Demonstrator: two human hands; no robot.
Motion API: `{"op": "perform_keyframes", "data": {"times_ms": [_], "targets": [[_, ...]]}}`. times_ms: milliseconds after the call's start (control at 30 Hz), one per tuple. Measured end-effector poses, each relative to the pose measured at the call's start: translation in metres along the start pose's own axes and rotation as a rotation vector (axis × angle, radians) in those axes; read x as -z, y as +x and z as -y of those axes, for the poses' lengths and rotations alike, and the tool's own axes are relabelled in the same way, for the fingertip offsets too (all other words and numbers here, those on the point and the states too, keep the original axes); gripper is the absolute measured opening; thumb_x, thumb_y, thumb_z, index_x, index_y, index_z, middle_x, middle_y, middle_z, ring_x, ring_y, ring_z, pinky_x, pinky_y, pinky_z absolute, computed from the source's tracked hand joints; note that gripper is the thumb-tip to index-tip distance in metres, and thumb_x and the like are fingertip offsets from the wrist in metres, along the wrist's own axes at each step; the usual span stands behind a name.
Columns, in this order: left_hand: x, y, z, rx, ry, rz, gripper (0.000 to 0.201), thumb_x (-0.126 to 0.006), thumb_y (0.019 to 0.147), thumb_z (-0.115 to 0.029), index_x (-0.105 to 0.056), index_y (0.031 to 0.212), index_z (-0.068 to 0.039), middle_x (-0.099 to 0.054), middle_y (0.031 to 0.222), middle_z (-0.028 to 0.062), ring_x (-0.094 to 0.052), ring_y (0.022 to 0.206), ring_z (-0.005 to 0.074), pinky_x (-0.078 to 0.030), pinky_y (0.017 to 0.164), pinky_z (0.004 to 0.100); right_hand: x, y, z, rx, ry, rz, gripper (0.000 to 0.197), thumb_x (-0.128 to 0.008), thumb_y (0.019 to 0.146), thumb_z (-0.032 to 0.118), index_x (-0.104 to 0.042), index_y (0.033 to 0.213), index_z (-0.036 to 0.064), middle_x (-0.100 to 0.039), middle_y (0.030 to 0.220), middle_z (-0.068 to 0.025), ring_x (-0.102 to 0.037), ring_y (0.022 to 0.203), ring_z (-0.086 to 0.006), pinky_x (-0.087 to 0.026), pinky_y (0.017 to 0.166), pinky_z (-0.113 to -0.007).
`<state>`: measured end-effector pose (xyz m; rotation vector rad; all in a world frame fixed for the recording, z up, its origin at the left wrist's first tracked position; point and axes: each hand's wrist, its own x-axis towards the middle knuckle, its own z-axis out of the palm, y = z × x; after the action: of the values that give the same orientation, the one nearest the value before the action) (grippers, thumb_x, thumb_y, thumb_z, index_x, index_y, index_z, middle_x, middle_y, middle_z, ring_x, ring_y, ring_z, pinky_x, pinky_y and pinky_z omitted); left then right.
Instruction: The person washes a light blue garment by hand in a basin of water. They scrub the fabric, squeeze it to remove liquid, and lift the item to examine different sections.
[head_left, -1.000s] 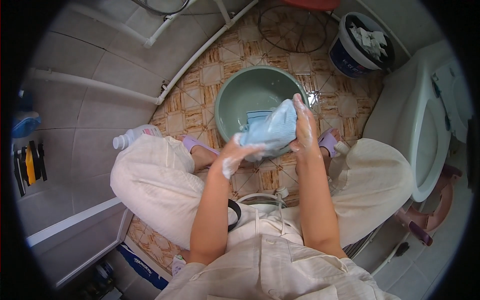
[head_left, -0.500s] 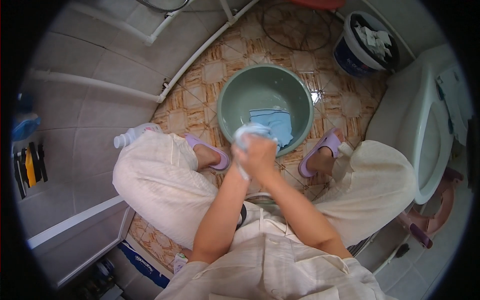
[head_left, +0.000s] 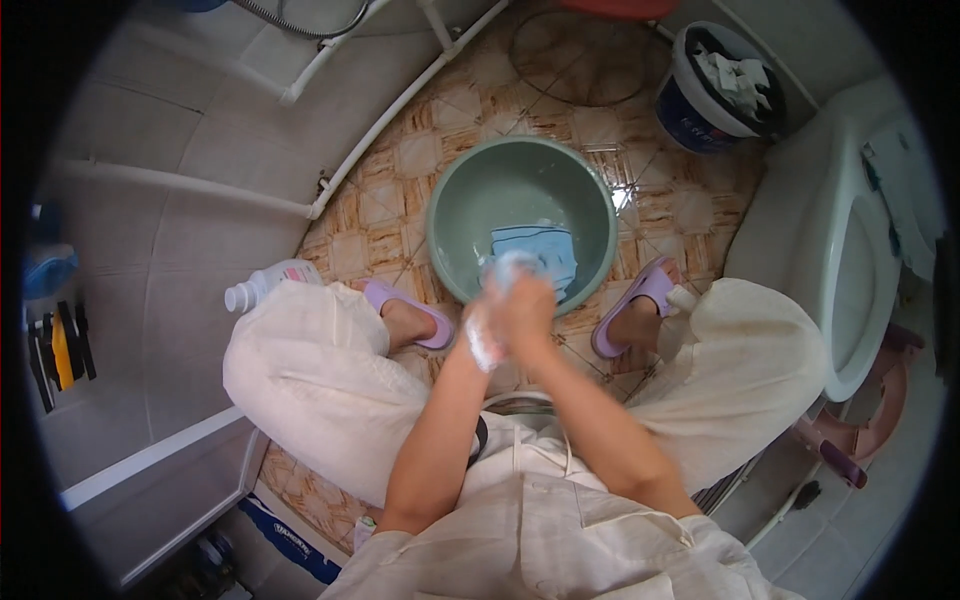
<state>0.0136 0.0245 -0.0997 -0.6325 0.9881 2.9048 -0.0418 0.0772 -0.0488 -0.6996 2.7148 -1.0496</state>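
Holding the cloth point(head_left: 515, 266) bunched and blurred between left hand point(head_left: 478, 312) and right hand point(head_left: 530, 308), pressed close together over the near rim of the basin point(head_left: 465, 200). Cannot tell whether joined to the blue fabric point(head_left: 540, 243) lying in the basin just beyond. Bearing white suds point(head_left: 480, 343) at the left wrist point(head_left: 496, 352).

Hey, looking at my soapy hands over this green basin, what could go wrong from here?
White suds coat the left wrist, so the blue cloth might slip from the left hand and right hand into the green basin. The white bottle sits against the left trouser leg; shifting that leg could knock it. The tiled floor shines beside the basin; if that's water, the purple slippers could slide.
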Motion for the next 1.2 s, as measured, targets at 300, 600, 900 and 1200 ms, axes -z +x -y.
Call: {"op": "perform_keyframes", "data": {"times_ms": [300,600,900,1200], "targets": [[-0.018,-0.009,0.007,0.148,-0.372,-0.395,0.025,-0.043,0.090,-0.024,-0.054,0.104,-0.007,-0.060,0.089,0.0062,-0.057,0.087,0.0194,-0.047,0.076,0.0322,0.002,-0.009,-0.001,-0.121,0.148,0.087,0.018,-0.060,0.073,0.024,-0.059,0.077,0.0066,-0.057,0.064,-0.0209,-0.057,0.065,-0.0387,-0.046,0.061,-0.044],[0.041,-0.002,0.039,0.104,-0.372,-0.197,0.029,-0.043,0.090,-0.027,-0.048,0.111,-0.008,-0.056,0.105,0.0081,-0.055,0.092,0.0204,-0.045,0.081,0.0330,0.001,-0.005,0.001,-0.064,0.147,0.047,0.017,-0.060,0.074,0.022,-0.055,0.076,0.0055,-0.059,0.064,-0.0187,-0.058,0.063,-0.0396,-0.044,0.062,-0.049],[-0.010,-0.001,0.012,0.182,-0.408,-0.356,0.022,-0.045,0.090,-0.023,-0.054,0.102,-0.006,-0.058,0.090,0.0046,-0.057,0.080,0.0165,-0.047,0.071,0.0287,-0.002,-0.008,-0.001,-0.189,0.223,-0.007,0.018,-0.060,0.072,0.023,-0.060,0.079,0.0057,-0.057,0.063,-0.0205,-0.056,0.065,-0.0408,-0.043,0.064,-0.046],[0.029,0.002,0.034,-0.145,-0.429,0.075,0.026,-0.044,0.090,-0.024,-0.051,0.108,-0.007,-0.058,0.097,0.0040,-0.054,0.092,0.0170,-0.044,0.080,0.0314,-0.002,-0.008,0.004,-0.033,0.083,-0.045,0.021,-0.058,0.075,0.025,-0.057,0.075,0.0048,-0.058,0.064,-0.0203,-0.057,0.063,-0.0393,-0.044,0.060,-0.046]]}}
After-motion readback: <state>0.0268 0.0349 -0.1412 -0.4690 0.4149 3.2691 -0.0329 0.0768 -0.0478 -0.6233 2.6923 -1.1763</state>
